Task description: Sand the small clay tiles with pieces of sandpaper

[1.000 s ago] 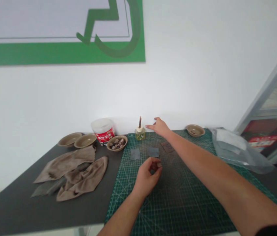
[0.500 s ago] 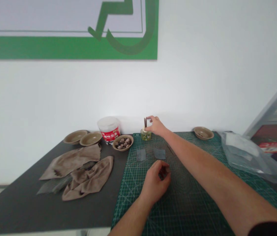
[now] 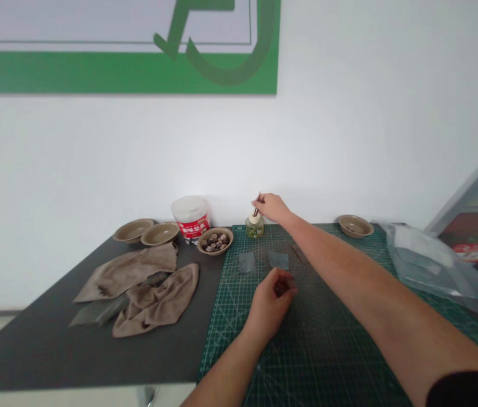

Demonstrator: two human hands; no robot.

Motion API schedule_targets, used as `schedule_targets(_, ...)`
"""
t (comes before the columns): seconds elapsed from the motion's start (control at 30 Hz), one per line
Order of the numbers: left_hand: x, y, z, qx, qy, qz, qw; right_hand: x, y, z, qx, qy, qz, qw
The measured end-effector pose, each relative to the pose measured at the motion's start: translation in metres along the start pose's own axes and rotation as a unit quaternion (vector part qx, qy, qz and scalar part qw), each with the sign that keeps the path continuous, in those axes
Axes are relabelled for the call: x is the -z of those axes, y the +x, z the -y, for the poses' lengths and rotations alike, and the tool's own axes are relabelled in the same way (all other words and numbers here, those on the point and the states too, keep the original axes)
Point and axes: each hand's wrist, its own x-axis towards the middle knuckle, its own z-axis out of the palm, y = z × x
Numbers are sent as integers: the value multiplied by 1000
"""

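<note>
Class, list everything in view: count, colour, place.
Shallow bowls: 3, tan, two at table's left, one behind mat.
Bowl of dark chunks: 1, tan, beside tub.
Tub: 1, white and red, behind that bowl.
Glass jar: 1, greenish, mat's far edge.
Thin stick: 1, dark, at jar's top.
Squares: 2, grey, on mat.
Strip: 1, dark, on mat.
Cloths: 2, brown, table's left.
Sheet: 1, grey, under cloths.
Cutting mat: 1, green, on table.
Table: 1, dark grey.
Plastic bag: 1, clear, at right.
Sign: 1, green and white, on wall.
Wall: 1, white, behind table.
Right hand: 1, pinching stick.
Left hand: 1, holding small dark piece above mat.
</note>
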Motion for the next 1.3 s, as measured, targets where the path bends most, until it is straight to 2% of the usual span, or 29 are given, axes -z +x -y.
schedule_targets(0.23, 1, 2, 3, -2, -9, -45, 999, -4, 3, -3, -22, 15, -4, 1000)
schedule_targets(0.4, 3, 1, 5, -20, 20, -50, 998, -4, 6, -4, -30, 29, -30, 999)
schedule_targets(0.63, 5, 1, 1, -38, 57, -56, 996, -8, 4, -5, -30, 31, -23, 999)
schedule_targets(1.1, 3, 1, -2, 8, -9, -68, 998, -10, 5, 3, -32, 50, -26, 998)
schedule_targets(1.2, 3, 1, -3, 8, -22, -76, 997, -5, 4, 5, -36, 76, -37, 996)
schedule_targets(1.3, 5, 1, -2, 10, -37, -87, 996, 9, 5, 7, -36, 115, -52, 991)
